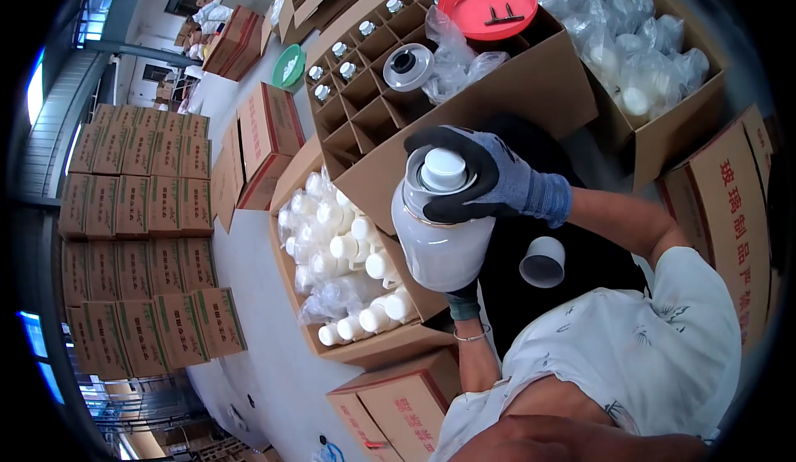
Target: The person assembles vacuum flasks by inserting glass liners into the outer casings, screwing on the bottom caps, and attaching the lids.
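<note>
A glossy white vacuum flask point(442, 250) with a white stopper point(444, 168) in its mouth is held tilted in front of my body. My right hand point(489, 176), in a grey-blue glove with black coating, wraps round the flask's neck and shoulder. My left hand point(465, 302), also gloved, is at the flask's lower end; its fingers are mostly hidden behind the flask. Near my right forearm, a white cup point(543, 263) lies over the dark cloth of my lap with its opening showing.
A divided carton point(464, 93) holds several flasks, a clear plastic bag point(452, 51), a round lid point(408, 67) and a red dish point(464, 6) with small dark parts. Another carton point(365, 358) holds white caps; one at right point(663, 143) holds bagged parts. Stacked cartons point(137, 205) stand left.
</note>
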`<control>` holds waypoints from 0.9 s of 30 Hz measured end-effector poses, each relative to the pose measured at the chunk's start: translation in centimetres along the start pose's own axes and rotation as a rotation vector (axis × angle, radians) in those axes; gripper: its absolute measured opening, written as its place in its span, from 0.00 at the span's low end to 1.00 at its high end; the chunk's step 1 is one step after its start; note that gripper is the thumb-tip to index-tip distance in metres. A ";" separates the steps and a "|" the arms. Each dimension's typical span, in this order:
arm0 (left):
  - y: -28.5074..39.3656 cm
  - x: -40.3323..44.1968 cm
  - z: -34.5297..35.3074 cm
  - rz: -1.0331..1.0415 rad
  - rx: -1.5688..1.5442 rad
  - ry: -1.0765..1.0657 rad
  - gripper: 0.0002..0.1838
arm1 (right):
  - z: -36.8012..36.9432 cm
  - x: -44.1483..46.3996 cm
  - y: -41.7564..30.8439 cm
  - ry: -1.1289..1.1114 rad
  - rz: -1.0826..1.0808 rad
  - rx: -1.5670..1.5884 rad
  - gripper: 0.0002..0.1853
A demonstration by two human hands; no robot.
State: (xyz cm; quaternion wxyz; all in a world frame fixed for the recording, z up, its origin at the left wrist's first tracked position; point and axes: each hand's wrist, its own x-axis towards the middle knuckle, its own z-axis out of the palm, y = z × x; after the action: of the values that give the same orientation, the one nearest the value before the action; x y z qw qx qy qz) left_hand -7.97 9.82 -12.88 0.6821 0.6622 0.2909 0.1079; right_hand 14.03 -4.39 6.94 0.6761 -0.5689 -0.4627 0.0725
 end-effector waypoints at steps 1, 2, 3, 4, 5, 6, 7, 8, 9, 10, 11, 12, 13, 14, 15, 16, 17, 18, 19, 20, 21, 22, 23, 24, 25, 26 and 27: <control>0.1 0.2 -0.4 -0.002 -0.002 -0.005 0.25 | 0.0 0.0 -0.2 -0.005 0.004 0.028 0.36; 0.3 0.6 -0.8 -0.004 0.001 -0.006 0.25 | 0.2 -0.1 -0.3 -0.013 0.013 0.059 0.37; 0.5 0.9 -1.1 -0.003 0.002 -0.007 0.25 | 0.5 -0.2 -0.4 -0.003 -0.061 0.068 0.38; 0.7 1.0 -1.5 0.001 0.003 -0.009 0.25 | 0.6 -0.3 -0.5 -0.027 -0.082 0.078 0.37; 0.8 1.2 -1.7 -0.002 -0.001 -0.006 0.25 | 0.5 -0.5 -0.7 -0.052 -0.098 0.089 0.37; 0.9 1.0 -2.0 -0.006 0.005 -0.005 0.25 | 0.6 -0.9 -1.0 -0.078 -0.107 0.105 0.37; 0.8 0.8 -2.1 -0.013 0.002 -0.001 0.25 | 0.5 -1.1 -1.4 -0.151 -0.125 0.126 0.37; 0.8 0.5 -2.2 -0.021 0.004 0.005 0.25 | 0.7 -1.3 -1.2 -0.200 -0.204 0.106 0.38; 0.7 0.1 -2.2 -0.025 0.000 0.012 0.25 | 0.8 -1.4 -1.2 -0.236 -0.230 0.118 0.39; 0.7 -0.2 -2.5 -0.029 0.006 0.016 0.25 | 1.0 -1.7 -1.1 -0.269 -0.254 0.137 0.40; 0.6 -0.5 -2.9 -0.032 0.008 0.024 0.25 | 1.2 -2.2 -0.6 -0.264 -0.227 0.179 0.41; 0.9 -0.5 -3.4 -0.025 0.013 0.026 0.25 | 1.3 -2.6 0.1 -0.263 -0.203 0.217 0.42; 1.1 -0.4 -3.7 -0.025 0.010 0.033 0.25 | 1.1 -3.2 0.9 -0.308 -0.145 0.136 0.46; 1.3 -0.1 -3.9 -0.024 0.004 0.037 0.24 | 0.9 -4.4 1.6 -0.294 -0.117 0.010 0.51; 1.3 -0.1 -4.0 -0.028 -0.005 0.040 0.24 | 0.3 -5.9 2.7 -0.313 -0.064 -0.164 0.53; 1.3 -0.2 -4.1 -0.035 -0.005 0.044 0.24 | -0.6 -7.9 4.0 -0.326 -0.013 -0.338 0.55; 1.3 -0.2 -4.1 -0.036 0.003 0.041 0.24 | -2.1 -10.9 5.4 -0.474 0.029 -0.462 0.56; 1.0 -0.3 -4.0 -0.039 0.004 0.044 0.24 | -3.5 -13.0 6.3 -0.618 0.062 -0.593 0.57; 0.8 -0.5 -3.7 -0.034 0.000 0.051 0.24 | -4.1 -13.0 5.3 -0.920 0.065 -0.738 0.55; 0.4 -0.9 -3.5 -0.032 -0.005 0.054 0.24 | -4.4 -13.1 3.8 -1.216 0.067 -0.895 0.53; 0.1 -0.9 -3.0 -0.031 -0.012 0.058 0.24 | -4.6 -14.4 4.0 -1.226 -0.094 -0.910 0.50; -0.1 -0.8 -2.9 -0.028 -0.017 0.055 0.24 | -4.5 -15.8 4.7 -1.237 -0.253 -0.925 0.48; -0.3 -0.8 -2.9 -0.029 -0.024 0.052 0.24 | -3.9 -16.5 5.0 -1.240 -0.267 -0.935 0.46; -0.3 -0.7 -2.7 -0.024 -0.030 0.046 0.24 | -3.5 -17.1 5.7 -1.244 -0.271 -0.945 0.46; -0.1 -0.6 -2.8 -0.025 -0.034 0.042 0.24 | -3.1 -17.8 6.4 -1.249 -0.275 -0.954 0.46; -0.3 -0.6 -2.8 -0.024 -0.036 0.039 0.24 | -2.8 -18.5 7.2 -1.255 -0.271 -0.961 0.47; -0.3 -0.6 -2.7 -0.022 -0.041 0.034 0.24 | -2.9 -18.7 7.7 -1.263 -0.267 -0.965 0.48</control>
State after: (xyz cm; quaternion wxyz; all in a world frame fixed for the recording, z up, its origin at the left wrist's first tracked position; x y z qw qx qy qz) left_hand -9.98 11.74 -12.91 0.6917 0.6428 0.3075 0.1175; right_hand 8.89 -15.45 -9.45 -0.0305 -0.5897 -0.8019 0.0914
